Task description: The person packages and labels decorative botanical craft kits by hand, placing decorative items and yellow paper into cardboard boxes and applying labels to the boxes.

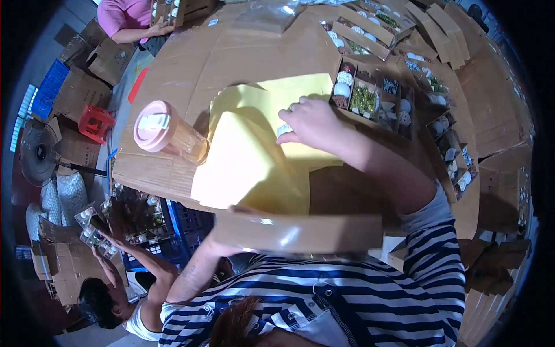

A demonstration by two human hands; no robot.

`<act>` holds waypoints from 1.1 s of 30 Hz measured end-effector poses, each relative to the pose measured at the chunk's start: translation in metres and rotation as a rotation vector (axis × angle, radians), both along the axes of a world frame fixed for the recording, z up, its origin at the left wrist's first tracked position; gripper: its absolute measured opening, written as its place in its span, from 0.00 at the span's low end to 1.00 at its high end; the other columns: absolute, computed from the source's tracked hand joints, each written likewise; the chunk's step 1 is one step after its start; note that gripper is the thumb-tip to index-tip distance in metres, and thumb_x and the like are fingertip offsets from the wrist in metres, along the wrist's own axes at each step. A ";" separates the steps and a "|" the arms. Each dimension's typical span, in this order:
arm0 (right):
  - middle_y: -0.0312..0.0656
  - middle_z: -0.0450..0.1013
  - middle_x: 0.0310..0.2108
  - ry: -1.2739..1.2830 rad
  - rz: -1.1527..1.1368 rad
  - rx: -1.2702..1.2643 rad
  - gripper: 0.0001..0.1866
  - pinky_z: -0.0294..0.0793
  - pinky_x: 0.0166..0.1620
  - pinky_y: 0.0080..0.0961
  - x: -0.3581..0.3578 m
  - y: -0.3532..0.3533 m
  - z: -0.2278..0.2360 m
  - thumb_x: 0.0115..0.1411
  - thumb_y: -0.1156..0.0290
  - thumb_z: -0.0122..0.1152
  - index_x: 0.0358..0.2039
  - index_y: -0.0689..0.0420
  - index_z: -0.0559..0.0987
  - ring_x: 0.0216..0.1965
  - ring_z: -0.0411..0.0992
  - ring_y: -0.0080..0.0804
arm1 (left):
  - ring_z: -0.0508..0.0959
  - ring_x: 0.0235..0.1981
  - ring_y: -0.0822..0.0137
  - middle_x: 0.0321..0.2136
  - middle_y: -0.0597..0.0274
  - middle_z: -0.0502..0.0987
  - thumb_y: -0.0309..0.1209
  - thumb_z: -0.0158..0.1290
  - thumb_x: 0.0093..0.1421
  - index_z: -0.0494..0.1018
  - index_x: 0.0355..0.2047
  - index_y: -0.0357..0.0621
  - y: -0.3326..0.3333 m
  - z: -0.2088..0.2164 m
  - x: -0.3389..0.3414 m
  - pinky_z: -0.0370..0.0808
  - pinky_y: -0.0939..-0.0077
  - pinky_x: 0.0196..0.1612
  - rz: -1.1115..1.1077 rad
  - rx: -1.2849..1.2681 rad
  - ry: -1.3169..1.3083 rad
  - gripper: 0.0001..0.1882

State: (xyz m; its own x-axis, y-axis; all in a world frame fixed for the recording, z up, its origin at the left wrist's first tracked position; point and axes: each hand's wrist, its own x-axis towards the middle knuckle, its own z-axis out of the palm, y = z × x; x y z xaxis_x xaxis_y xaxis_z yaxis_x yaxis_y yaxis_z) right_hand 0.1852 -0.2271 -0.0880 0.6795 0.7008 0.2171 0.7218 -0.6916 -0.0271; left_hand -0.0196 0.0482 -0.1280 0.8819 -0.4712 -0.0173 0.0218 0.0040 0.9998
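My left hand (222,246) is closed on the left end of a long, shallow brown cardboard box (300,232), held close to my chest at the table's near edge. Shiny clear film glints on the box, and its contents are hidden from here. Over several yellow paper sheets (243,156), my right hand (312,120) bends its fingers and thumb around a small white label (283,129). One yellow sheet is curled up toward me. Just right of that hand stands a divided box (364,99) of white balls, green moss and other small decorations.
A lidded plastic cup (155,130) stands left of the sheets. More filled divided boxes (454,153) line the table's right side. One person (124,20) holds a box at the far left; another person (139,289) handles clear packs at the lower left. A fan (40,151) stands beyond.
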 end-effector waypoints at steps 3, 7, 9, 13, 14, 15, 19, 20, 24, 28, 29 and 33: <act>0.43 0.77 0.28 -0.010 -0.003 -0.029 0.27 0.77 0.39 0.38 0.003 -0.002 0.000 0.54 0.41 0.64 0.35 0.55 0.79 0.37 0.77 0.44 | 0.76 0.57 0.51 0.53 0.44 0.77 0.31 0.63 0.58 0.74 0.51 0.38 -0.031 -0.007 -0.005 0.74 0.60 0.60 -0.225 0.007 -0.113 0.21; 0.42 0.77 0.27 -0.028 0.022 -0.035 0.25 0.76 0.40 0.39 0.002 0.000 0.005 0.54 0.43 0.64 0.35 0.55 0.80 0.37 0.77 0.43 | 0.76 0.55 0.53 0.53 0.47 0.76 0.26 0.58 0.59 0.74 0.49 0.37 -0.039 -0.008 -0.008 0.72 0.62 0.59 -0.185 0.165 -0.157 0.18; 0.42 0.77 0.27 -0.026 0.015 -0.031 0.25 0.76 0.39 0.38 0.000 0.001 0.010 0.54 0.43 0.65 0.33 0.55 0.81 0.36 0.76 0.42 | 0.76 0.54 0.49 0.52 0.46 0.76 0.25 0.59 0.54 0.73 0.48 0.37 -0.039 -0.009 0.001 0.73 0.61 0.56 -0.237 0.316 -0.459 0.20; 0.41 0.77 0.27 -0.065 -0.001 0.007 0.25 0.76 0.39 0.35 -0.005 -0.004 0.003 0.54 0.44 0.65 0.33 0.55 0.80 0.36 0.76 0.41 | 0.75 0.54 0.45 0.52 0.44 0.75 0.28 0.60 0.55 0.72 0.53 0.40 -0.021 0.023 0.010 0.73 0.59 0.56 -0.417 0.704 -0.349 0.24; 0.41 0.77 0.27 -0.067 -0.019 0.014 0.24 0.76 0.38 0.35 -0.006 -0.007 -0.001 0.54 0.44 0.65 0.33 0.56 0.80 0.36 0.75 0.40 | 0.77 0.50 0.43 0.51 0.43 0.75 0.34 0.62 0.57 0.70 0.58 0.42 -0.018 0.063 0.025 0.75 0.58 0.53 -0.495 0.724 -0.344 0.29; 0.40 0.77 0.27 -0.069 -0.046 0.019 0.24 0.76 0.38 0.34 -0.008 -0.013 -0.004 0.54 0.45 0.65 0.32 0.56 0.79 0.35 0.75 0.40 | 0.80 0.44 0.44 0.47 0.45 0.79 0.39 0.63 0.58 0.69 0.61 0.42 -0.011 0.089 0.038 0.78 0.59 0.48 -0.578 0.789 -0.338 0.33; 0.40 0.77 0.27 -0.043 -0.045 0.022 0.23 0.76 0.38 0.34 -0.011 -0.009 0.002 0.54 0.45 0.65 0.31 0.55 0.78 0.35 0.75 0.39 | 0.83 0.39 0.52 0.42 0.53 0.82 0.34 0.60 0.61 0.79 0.49 0.37 -0.001 0.147 0.062 0.79 0.61 0.44 -0.439 0.361 -0.401 0.18; 0.39 0.76 0.26 -0.053 -0.049 0.039 0.23 0.76 0.37 0.33 -0.012 -0.007 0.005 0.53 0.45 0.66 0.31 0.54 0.78 0.35 0.75 0.37 | 0.83 0.41 0.52 0.43 0.52 0.82 0.33 0.59 0.62 0.80 0.46 0.36 -0.016 0.149 0.069 0.79 0.61 0.45 -0.363 0.330 -0.561 0.15; 0.35 0.74 0.23 -0.226 -0.100 0.140 0.22 0.75 0.35 0.30 -0.016 -0.014 0.009 0.51 0.45 0.68 0.29 0.53 0.77 0.32 0.75 0.34 | 0.73 0.57 0.49 0.55 0.47 0.73 0.44 0.53 0.65 0.73 0.57 0.40 -0.071 0.079 0.094 0.73 0.55 0.56 -0.263 0.673 -0.592 0.26; 0.36 0.71 0.21 -0.157 -0.155 0.249 0.19 0.72 0.28 0.30 -0.030 -0.032 0.023 0.53 0.51 0.71 0.25 0.52 0.75 0.25 0.71 0.34 | 0.66 0.63 0.47 0.57 0.49 0.70 0.48 0.58 0.60 0.71 0.60 0.44 -0.073 0.043 0.109 0.66 0.55 0.62 0.037 0.878 -0.720 0.31; 0.38 0.70 0.20 -0.145 -0.158 0.249 0.18 0.70 0.27 0.30 -0.034 -0.035 0.021 0.53 0.55 0.72 0.24 0.53 0.74 0.24 0.71 0.35 | 0.67 0.61 0.48 0.55 0.51 0.71 0.48 0.59 0.59 0.73 0.58 0.45 -0.073 0.041 0.111 0.65 0.55 0.62 0.130 0.893 -0.723 0.30; 0.38 0.69 0.19 -0.189 -0.149 0.294 0.18 0.71 0.28 0.30 -0.040 -0.039 0.003 0.53 0.56 0.72 0.24 0.54 0.74 0.24 0.71 0.35 | 0.70 0.49 0.54 0.46 0.60 0.73 0.41 0.66 0.53 0.77 0.51 0.49 -0.082 0.039 0.117 0.68 0.59 0.55 0.232 0.937 -0.657 0.25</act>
